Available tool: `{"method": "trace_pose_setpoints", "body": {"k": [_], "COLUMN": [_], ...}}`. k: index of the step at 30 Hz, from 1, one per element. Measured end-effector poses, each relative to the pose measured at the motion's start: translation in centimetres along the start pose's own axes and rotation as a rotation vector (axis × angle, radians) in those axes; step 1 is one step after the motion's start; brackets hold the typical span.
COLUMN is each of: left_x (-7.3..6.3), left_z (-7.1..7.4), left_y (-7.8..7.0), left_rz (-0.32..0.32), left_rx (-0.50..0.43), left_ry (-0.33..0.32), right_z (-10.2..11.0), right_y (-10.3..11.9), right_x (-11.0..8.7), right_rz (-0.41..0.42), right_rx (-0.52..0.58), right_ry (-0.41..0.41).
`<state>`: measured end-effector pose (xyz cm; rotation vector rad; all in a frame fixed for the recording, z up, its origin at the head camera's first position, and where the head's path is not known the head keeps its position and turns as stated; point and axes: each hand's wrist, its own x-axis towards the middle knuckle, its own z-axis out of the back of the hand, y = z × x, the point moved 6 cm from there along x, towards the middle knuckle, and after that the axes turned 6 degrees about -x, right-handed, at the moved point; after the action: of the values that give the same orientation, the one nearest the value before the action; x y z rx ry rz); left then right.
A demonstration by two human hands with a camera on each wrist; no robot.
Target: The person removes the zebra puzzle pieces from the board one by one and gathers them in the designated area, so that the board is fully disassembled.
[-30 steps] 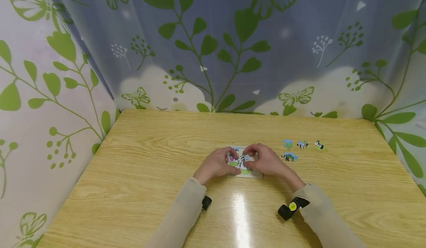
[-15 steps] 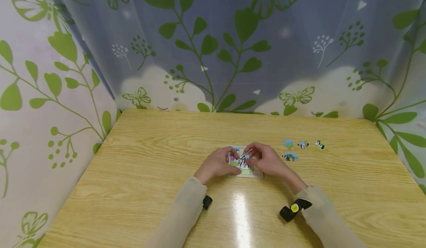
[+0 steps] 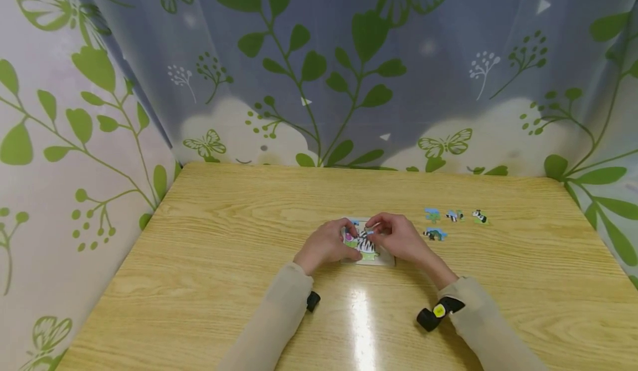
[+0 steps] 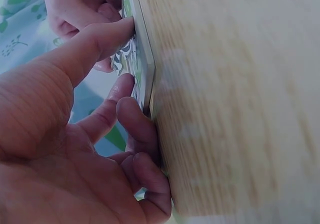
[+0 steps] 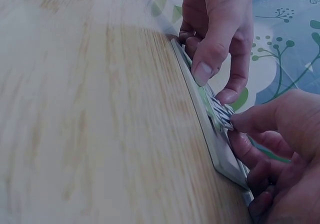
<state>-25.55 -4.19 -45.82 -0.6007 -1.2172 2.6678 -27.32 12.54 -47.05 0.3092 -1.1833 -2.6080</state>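
Observation:
A small jigsaw board (image 3: 386, 259) with a pale frame lies on the table between both hands. Zebra-striped puzzle pieces (image 3: 366, 243) with green below cover part of it. My left hand (image 3: 326, 242) curves over the board's left side and holds it, thumb and forefinger on its face. In the left wrist view, its other fingers (image 4: 137, 126) bend against the board's edge and the table. From the right, my right hand (image 3: 402, 242) pinches a puzzle piece (image 5: 225, 118) with stripes at the board's upper part. The fingertips hide much of that piece.
Several loose puzzle pieces (image 3: 435, 234) lie to the right of the board, one showing a black-and-white animal (image 3: 480, 217). The wooden table (image 3: 224, 216) meets a leaf-patterned curtain (image 3: 319, 83) at the back. A black wrist camera (image 3: 432, 317) sits on the right wrist.
The right fingers have shifted slightly over the upper part of the board, with more of the zebra stripes now showing. The left hand stays almost in place.

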Motion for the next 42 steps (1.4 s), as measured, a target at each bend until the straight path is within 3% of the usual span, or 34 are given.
{"method": "trace_pose_setpoints", "body": {"k": [9, 21, 27, 38, 42], "left_x": [0.15, 0.16, 0.09, 0.11, 0.18], "left_z": [-0.26, -0.23, -0.19, 0.02, 0.05], "left_y": [0.00, 0.09, -0.02, -0.25, -0.16], "left_rz": [0.010, 0.034, 0.036, -0.006, -0.011], "left_rx": [0.012, -0.007, -0.008, 0.026, 0.046], "left_ry": [-0.006, 0.000, 0.005, 0.057, 0.048], "right_z": [-0.02, 0.07, 0.09, -0.07, -0.05], "right_y": [0.00, -0.01, -0.09, 0.08, 0.14], "right_x": [0.04, -0.22, -0.28, -0.21, -0.18], "right_rz": [-0.051, 0.029, 0.030, -0.009, -0.012], "right_rx": [-0.018, 0.052, 0.079, 0.030, 0.015], "right_ry": [-0.009, -0.027, -0.024, -0.043, -0.042]}}
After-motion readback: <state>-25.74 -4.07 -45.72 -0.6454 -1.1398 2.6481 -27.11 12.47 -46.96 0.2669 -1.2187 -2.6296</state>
